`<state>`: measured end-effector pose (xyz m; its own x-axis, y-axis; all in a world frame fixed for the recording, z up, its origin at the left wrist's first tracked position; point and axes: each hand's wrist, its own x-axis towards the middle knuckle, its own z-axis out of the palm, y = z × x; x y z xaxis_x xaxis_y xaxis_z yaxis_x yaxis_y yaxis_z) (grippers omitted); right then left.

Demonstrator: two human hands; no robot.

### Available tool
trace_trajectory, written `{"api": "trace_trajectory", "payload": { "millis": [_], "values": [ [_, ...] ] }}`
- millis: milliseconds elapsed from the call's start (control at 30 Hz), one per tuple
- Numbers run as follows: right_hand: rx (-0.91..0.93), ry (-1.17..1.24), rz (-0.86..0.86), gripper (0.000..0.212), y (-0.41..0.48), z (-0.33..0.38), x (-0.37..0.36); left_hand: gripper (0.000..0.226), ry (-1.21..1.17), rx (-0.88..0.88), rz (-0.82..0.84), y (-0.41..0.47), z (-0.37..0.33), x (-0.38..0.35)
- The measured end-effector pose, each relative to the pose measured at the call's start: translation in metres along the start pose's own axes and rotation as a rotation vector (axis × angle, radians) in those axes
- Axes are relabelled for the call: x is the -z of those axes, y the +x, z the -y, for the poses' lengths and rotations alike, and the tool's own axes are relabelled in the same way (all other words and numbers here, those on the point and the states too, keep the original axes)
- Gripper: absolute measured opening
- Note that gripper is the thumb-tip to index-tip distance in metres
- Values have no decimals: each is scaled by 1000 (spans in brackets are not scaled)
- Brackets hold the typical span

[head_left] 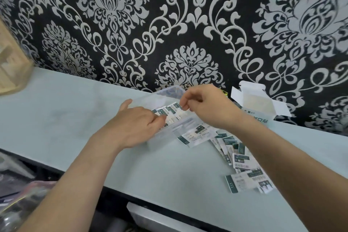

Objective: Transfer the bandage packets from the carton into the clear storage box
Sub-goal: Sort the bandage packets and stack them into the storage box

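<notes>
The clear storage box (145, 100) stands on the pale table against the wall, with white-and-green bandage packets (170, 112) inside. My left hand (134, 124) rests over the box's near side, its fingers touching the packets in it. Above the box, my right hand (205, 107) has its fingers curled and pinches the top edge of a packet. Several loose packets (243, 167) lie scattered on the table to the right, one of them (195, 134) right by the box. The open white carton (258, 103) stands at the back right.
A patterned black-and-white wall runs behind the table (75, 115). A light wooden object (11, 66) sits at the far left. Below the table's front edge are dark clutter, a plastic bag (24, 199) and a pale tray-like edge (150, 216).
</notes>
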<state>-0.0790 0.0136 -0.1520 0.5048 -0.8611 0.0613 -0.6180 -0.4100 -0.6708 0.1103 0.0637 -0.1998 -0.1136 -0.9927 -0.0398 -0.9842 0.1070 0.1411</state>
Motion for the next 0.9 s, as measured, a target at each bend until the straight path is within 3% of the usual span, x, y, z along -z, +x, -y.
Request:
{"api": "trace_trajectory", "payload": {
  "millis": [67,167,233,300,400,467,533,800,900],
  "values": [
    [-15,21,-43,31,-18,-12,13,55,-43,-32,-141,-1,-4,5],
    [-73,-44,-8,26,-45,-34,27,39,-114,-188,-565,-2,-27,9],
    [-108,-149,32,21,-63,-53,33,33,-102,-302,-655,-1,-57,4],
    [-140,-263,85,19,-78,-74,36,32,-68,-320,-451,3,-90,-14],
    [-176,-437,210,44,-90,-97,32,23,34,-227,-150,14,-102,-44],
    [-158,-499,240,60,-97,-111,29,19,51,-204,-101,20,-104,-54],
    [-139,-483,210,62,-100,-119,28,21,92,-198,-110,23,-108,-57],
    [-81,-431,113,23,-97,-124,33,25,-2,-305,-189,22,-141,-49],
    [-131,-384,37,5,-101,-129,54,57,-78,-345,-47,21,-172,-57]
  ]
}}
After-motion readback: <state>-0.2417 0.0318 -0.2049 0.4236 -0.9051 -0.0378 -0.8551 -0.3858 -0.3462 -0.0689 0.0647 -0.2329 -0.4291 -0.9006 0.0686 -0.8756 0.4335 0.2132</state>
